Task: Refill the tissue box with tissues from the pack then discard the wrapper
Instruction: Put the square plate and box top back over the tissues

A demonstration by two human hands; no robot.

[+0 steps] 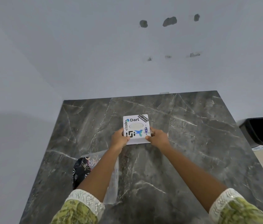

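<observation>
A white square tissue box (136, 125) covered in stickers sits on the dark marble table (184, 151), its oval top opening showing white tissue. My left hand (119, 138) grips its near left side and my right hand (157, 137) grips its near right side. The clear plastic wrapper (111, 183), with a black patterned end (80, 170), lies flat on the table under my left forearm, partly hidden by it.
A black bin (261, 131) stands on the floor off the table's right edge. The table butts against a white wall (127, 54) at the back and on the left.
</observation>
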